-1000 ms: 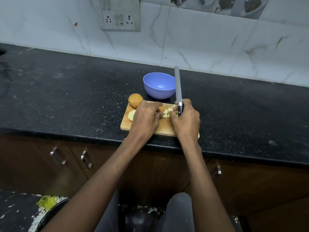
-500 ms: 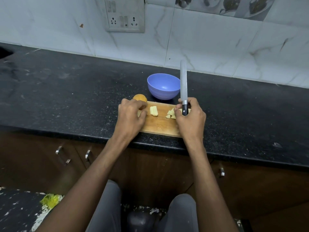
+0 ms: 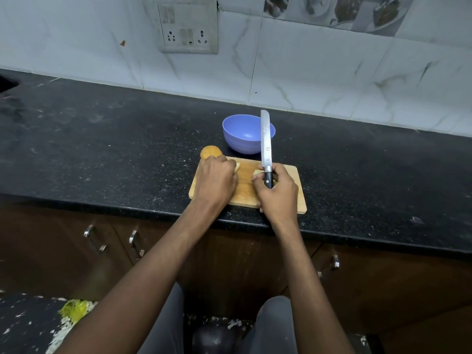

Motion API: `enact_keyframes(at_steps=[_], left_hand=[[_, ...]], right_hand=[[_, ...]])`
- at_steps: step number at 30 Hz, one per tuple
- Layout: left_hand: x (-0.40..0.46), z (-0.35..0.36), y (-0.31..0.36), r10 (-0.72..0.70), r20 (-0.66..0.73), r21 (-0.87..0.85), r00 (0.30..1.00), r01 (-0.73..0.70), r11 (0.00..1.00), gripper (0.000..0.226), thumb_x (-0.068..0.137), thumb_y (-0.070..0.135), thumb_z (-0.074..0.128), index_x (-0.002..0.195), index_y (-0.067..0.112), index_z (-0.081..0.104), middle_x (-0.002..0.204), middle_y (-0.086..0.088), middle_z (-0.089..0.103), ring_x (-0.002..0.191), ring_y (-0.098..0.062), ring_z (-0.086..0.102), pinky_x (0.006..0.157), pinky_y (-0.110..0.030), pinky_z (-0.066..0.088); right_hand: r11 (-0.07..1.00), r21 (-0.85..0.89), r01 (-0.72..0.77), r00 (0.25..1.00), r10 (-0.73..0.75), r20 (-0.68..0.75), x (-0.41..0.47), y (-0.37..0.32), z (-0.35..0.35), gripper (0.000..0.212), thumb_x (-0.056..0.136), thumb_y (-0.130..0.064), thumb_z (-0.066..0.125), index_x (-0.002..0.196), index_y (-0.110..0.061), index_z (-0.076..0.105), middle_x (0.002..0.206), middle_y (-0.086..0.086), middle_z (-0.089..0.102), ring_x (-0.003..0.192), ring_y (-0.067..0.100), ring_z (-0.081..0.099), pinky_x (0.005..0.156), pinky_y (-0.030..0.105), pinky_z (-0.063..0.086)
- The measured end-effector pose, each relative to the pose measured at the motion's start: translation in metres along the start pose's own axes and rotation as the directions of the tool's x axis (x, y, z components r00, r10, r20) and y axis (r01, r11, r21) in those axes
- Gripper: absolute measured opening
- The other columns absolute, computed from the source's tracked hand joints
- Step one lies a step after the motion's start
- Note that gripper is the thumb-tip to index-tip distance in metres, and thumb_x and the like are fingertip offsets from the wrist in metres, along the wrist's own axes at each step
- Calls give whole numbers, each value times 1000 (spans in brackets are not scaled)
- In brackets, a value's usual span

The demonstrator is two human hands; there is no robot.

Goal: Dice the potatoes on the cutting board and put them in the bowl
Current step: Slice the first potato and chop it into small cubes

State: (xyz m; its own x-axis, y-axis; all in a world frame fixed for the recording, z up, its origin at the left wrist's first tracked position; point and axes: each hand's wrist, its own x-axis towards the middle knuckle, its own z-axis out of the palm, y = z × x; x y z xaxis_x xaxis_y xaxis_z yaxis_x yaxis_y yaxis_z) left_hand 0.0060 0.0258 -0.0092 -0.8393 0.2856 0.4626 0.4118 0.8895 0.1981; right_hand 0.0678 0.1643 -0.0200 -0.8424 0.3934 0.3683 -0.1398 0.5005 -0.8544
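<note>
A wooden cutting board [image 3: 293, 195] lies at the counter's front edge. My left hand [image 3: 215, 178] is over its left part, fingers curled round a pale potato piece [image 3: 237, 166] that shows at the fingertips. A whole brown potato [image 3: 210, 152] sits just beyond that hand at the board's back left corner. My right hand [image 3: 277, 191] grips the black handle of a knife [image 3: 265, 139], blade pointing away over the bowl. A few cut pieces [image 3: 256, 171] peek out left of my right hand. The empty blue bowl [image 3: 242, 134] stands behind the board.
The black speckled counter [image 3: 102, 149] stretches left and right of the board. A tiled wall with a socket panel [image 3: 189, 26] rises behind. Cabinet handles [image 3: 135, 242] sit below the counter edge. Yellow scraps [image 3: 74, 309] lie on the floor.
My left hand went from the cut pieces to the board's left end and now covers a potato piece there. The right hand stayed with the knife raised.
</note>
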Motion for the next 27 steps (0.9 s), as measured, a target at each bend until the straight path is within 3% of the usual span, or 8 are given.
enact_keyframes(at_steps=[2,6,10,15,20,23,25,27], left_hand=[[-3,-4,5,-4,3,13,1000,4,1000,10,86,9,63,79,3,66,84,-17,71,76,-38,62,69,-43,44],[-5,-13,19,5,-27,34,1000,-4,999,9,79,-6,63,76,2,60,70,-21,67,60,-39,62,54,-35,29],[-5,-7,13,-22,-136,-117,990,6,993,6,78,-5,60,79,0,58,68,-19,64,57,-37,55,52,-37,33],[-24,-5,-5,104,-111,-413,988,-141,899,34,90,3,63,124,3,64,98,-11,73,89,-24,65,78,-40,53],[-30,-3,-29,219,-52,-418,974,-221,881,33,89,5,65,122,8,66,102,-3,70,99,-21,60,93,-45,43],[-31,-2,-36,206,-40,-414,978,-204,887,30,92,14,66,121,15,68,102,5,64,106,-16,47,92,-46,36],[-30,1,-39,200,-37,-425,979,-197,884,24,94,19,67,117,16,71,105,5,64,110,-17,45,91,-48,38],[-29,3,-39,210,-53,-408,976,-213,888,21,95,22,67,114,17,74,106,4,64,109,-20,44,87,-47,37]], right_hand=[[1000,2,-3,1000,3,6,0,-1,0,15,97,-15,69,111,-19,66,81,4,68,42,12,58,42,26,49],[1000,7,-2,1000,2,5,-2,-2,-1,15,97,-14,69,111,-19,66,79,1,66,43,12,59,43,27,51],[1000,28,-10,1000,10,15,-3,-3,-2,13,98,-15,69,110,-19,66,80,3,67,43,11,58,42,25,49],[999,46,-7,1000,6,4,-4,-3,-2,12,101,-23,64,98,-11,64,80,14,67,42,15,59,42,32,51],[1000,22,-4,1000,4,22,-4,-6,-3,21,105,-23,55,93,-9,65,76,2,71,43,15,60,45,29,48],[997,-73,35,998,-31,51,-17,-16,-16,18,107,-20,51,113,-19,68,76,0,69,43,12,60,46,31,50],[982,-180,49,995,-32,93,-34,-25,-26,40,107,-18,49,146,-27,54,79,0,65,49,14,63,50,33,56],[947,-304,103,989,-66,131,-51,-34,-34,53,107,-17,49,159,-23,42,80,1,65,59,20,66,61,42,59]])
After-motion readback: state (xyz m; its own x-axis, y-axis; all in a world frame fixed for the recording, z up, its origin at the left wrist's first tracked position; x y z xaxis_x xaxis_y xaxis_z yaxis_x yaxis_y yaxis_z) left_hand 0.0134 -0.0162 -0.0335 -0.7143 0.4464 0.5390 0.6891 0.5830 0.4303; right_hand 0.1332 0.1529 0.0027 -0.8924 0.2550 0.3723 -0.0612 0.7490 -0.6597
